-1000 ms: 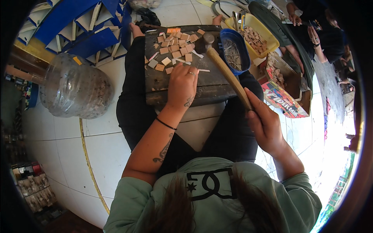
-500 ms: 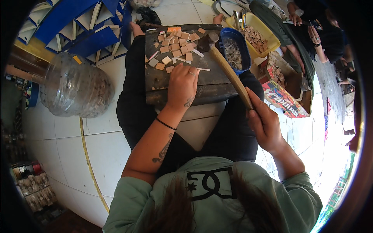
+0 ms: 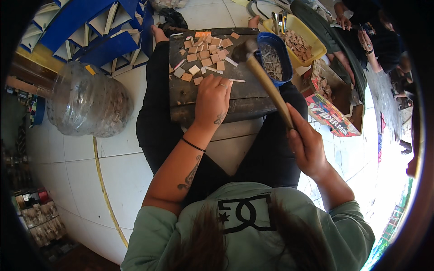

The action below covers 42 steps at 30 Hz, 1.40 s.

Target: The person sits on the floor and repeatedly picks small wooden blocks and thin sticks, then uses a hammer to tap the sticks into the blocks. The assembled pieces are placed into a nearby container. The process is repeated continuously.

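Note:
My right hand [image 3: 309,145] is wrapped round the wooden handle of a hammer [image 3: 270,82]. Its dark metal head is raised over the right side of a dark, worn block [image 3: 257,101] between my legs. On the block rests my left hand [image 3: 211,98], its fingers pressed together near the front of the tile pile. A thin pale strip [image 3: 238,81] sticks out to the right from under these fingers; the fingertips themselves are hidden. Beyond them lie several small square brown tiles [image 3: 205,55], loosely heaped, with a few more pale strips among them.
At the block's right stands a blue tub [image 3: 289,72] of thin nail-like pieces. Behind it is a yellow basin [image 3: 316,39] with brown pieces, then a printed carton [image 3: 328,116]. A clear plastic jug [image 3: 86,101] and blue racks [image 3: 81,27] stand left. Another person's hand [image 3: 365,41] shows far right.
The hammer's head has tilted slightly up and to the right, with my right hand almost where it was. My left hand and the strip stay in place.

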{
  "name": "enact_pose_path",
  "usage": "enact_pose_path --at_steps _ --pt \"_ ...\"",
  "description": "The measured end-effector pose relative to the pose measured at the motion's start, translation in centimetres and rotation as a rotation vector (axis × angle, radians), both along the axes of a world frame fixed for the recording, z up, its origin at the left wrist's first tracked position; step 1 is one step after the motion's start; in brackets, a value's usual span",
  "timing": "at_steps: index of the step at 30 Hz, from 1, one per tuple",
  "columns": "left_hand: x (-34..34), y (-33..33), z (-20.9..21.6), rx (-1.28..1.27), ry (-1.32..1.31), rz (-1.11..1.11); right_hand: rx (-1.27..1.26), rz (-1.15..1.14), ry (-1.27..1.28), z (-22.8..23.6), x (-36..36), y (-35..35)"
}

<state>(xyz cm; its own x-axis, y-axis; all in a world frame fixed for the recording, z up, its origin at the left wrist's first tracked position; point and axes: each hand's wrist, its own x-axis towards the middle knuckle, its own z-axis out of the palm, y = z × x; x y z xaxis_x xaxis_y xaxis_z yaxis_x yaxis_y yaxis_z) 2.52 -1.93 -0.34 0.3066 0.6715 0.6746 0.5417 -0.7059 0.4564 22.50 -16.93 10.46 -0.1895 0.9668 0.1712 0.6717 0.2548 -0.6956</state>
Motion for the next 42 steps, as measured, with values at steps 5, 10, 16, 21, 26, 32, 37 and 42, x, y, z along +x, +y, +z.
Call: enact_pose_path --at_steps 5,10,16,21,26,32,37,42 --pt "0.1 -0.1 0.1 -0.019 0.002 0.006 -0.118 -0.049 0.026 0.1 0.0 -0.5" --pt "0.1 0.0 -0.1 -0.017 0.0 -0.003 -0.122 -0.028 -0.013 -0.3 -0.1 -0.2" --pt "-0.1 -0.1 0.0 -0.043 0.064 0.046 0.006 -0.142 -0.05 -2.2 -0.1 0.6" --pt "-0.6 -0.5 0.7 -0.079 -0.028 0.024 0.047 -0.282 -0.263 -6.4 -1.5 4.1" --pt "-1.3 -2.6 2.6 -0.32 -0.191 -0.069 0.326 -0.282 -0.425 -6.3 -1.8 5.9" --pt "0.2 -4.9 5.2 -0.6 -0.372 -0.392 0.005 0.003 0.234 -2.5 -1.6 5.6" --pt "0.4 -5.3 5.1 -0.669 -0.433 -0.445 -0.336 0.073 0.528 -1.7 2.3 8.1" --pt "-1.2 -4.1 4.4 -0.737 -0.502 -0.356 0.078 -0.488 0.429 -1.2 14.0 18.0"
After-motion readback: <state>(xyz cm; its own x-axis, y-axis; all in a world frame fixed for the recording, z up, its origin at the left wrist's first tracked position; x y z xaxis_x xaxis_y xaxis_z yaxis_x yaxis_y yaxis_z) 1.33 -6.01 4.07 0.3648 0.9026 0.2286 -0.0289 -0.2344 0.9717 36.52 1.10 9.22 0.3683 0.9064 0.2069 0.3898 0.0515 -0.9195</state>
